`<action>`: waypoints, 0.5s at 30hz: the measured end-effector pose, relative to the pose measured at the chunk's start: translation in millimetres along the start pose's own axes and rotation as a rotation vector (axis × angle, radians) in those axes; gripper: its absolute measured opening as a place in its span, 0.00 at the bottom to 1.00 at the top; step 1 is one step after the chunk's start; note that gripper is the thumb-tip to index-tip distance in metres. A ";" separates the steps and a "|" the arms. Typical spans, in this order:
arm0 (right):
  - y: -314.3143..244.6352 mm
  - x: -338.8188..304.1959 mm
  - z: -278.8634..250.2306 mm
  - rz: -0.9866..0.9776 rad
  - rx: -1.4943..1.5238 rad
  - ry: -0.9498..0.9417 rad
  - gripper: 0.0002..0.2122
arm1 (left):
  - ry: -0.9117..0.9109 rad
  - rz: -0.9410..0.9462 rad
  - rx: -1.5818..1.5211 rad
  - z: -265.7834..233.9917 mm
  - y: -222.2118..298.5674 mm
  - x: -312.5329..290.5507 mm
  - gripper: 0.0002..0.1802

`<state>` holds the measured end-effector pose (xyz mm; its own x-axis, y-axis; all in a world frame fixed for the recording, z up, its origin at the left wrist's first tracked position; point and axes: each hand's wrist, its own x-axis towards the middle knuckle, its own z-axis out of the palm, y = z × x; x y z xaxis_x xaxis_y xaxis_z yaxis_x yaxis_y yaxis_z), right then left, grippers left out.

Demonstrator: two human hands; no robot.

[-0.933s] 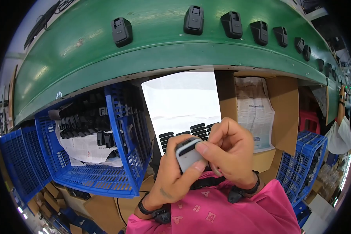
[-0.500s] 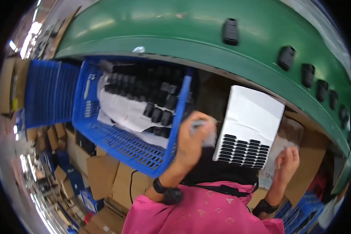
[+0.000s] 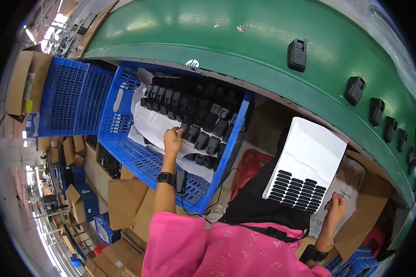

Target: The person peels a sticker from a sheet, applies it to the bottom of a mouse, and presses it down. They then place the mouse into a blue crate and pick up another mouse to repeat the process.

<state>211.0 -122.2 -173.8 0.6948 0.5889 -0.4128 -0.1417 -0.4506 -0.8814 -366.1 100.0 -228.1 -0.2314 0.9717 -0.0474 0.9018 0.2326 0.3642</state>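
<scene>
Green workbench [image 3: 245,41] beyond left hand [image 3: 173,140], brown cardboard cartons [image 3: 127,203] leftward; now it's dropped into blue plastic crate [image 3: 239,124], at black boxy device [image 3: 185,128]; right hand [image 3: 336,205] half-curled by white stickered sheet [image 3: 309,147]; either grip unclear.

There are two hands [image 3: 173,141] [image 3: 336,207], one sheet [image 3: 310,147], four label columns [image 3: 301,188] and at least six devices [image 3: 297,56] on one surface [image 3: 208,39].

A bright pink top [image 3: 245,254] with pale motifs goes with a black buckled strap [image 3: 277,234] and black wristbands [image 3: 166,179].
</scene>
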 end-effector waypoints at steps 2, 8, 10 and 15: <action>5.3 -3.0 -5.6 0.006 -0.029 0.024 0.12 | -0.073 -0.047 -0.056 7.4 8.0 -0.6 0.17; 16.6 -12.1 -14.6 0.031 -0.100 0.016 0.10 | -0.064 0.048 -0.220 8.9 -0.5 -2.3 0.17; 16.7 -12.5 -17.5 0.014 -0.103 0.023 0.09 | -0.077 -0.005 -0.198 6.4 2.9 -0.1 0.15; -3.5 -23.3 -15.1 -0.060 -0.124 0.069 0.07 | 0.313 0.299 -0.247 -37.2 146.4 6.6 0.14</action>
<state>205.9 -144.5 -157.6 0.7470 0.5718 -0.3392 -0.0126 -0.4979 -0.8671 -249.2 139.0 -140.5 -0.1084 0.9265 0.3604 0.8409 -0.1079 0.5303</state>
